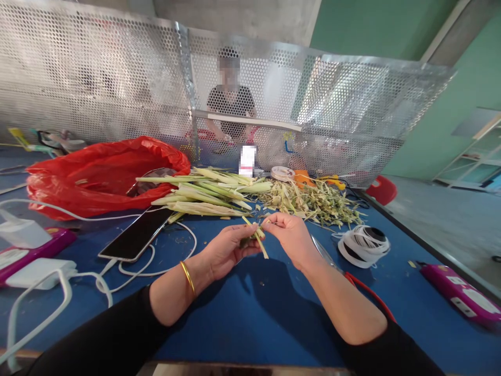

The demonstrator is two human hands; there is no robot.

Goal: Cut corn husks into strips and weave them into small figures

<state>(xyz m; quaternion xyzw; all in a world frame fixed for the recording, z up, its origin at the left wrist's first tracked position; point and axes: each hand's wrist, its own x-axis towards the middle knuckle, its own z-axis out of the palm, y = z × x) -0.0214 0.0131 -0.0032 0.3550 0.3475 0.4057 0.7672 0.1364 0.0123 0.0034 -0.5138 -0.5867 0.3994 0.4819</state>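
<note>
- Nearer the wearer than the pile of long pale stalks (landmark; head view): a short stalk piece, over the blue tabletop.
- Left hand, front-right of pile: thumb and fingers grasp the piece.
- Right hand, farther right of pile: thumb and fingertips pinched together at the piece; what lies between them is too small to tell.
- Heap of dry shreds, just right of pile. Red bag, left of pile, overlapped by stalk ends. Reel of white ribbon, right of pile, nearer the wearer.
- Progress (judgement): partway. Piece in hand appears unfinished; many long stalks lie whole. Cannot tell whether heap and pile are finished or waiting.
</note>
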